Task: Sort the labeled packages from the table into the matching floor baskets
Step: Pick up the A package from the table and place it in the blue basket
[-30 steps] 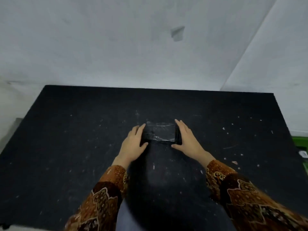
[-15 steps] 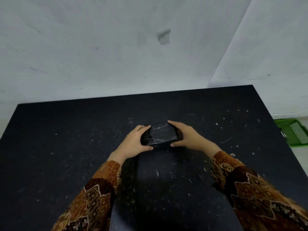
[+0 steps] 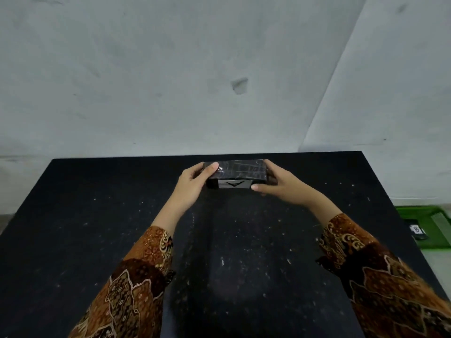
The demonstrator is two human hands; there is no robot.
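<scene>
A black plastic-wrapped package (image 3: pixel 235 170) is held up above the black table (image 3: pixel 97 228), tilted so a white label with a dark mark faces me on its near side. My left hand (image 3: pixel 195 184) grips its left end, thumb on top. Around its right end wraps my right hand (image 3: pixel 280 185), thumb below the label. A green floor basket (image 3: pixel 439 215) shows at the right edge, beyond the table, with a small labeled dark package (image 3: pixel 417 231) inside.
White walls meet in a corner behind the table. The tabletop is speckled with pale flecks. The floor at the left is only a thin strip.
Both hands closed on the package, lifted it off the table and tipped it so its label faces me. The view has tilted upward.
</scene>
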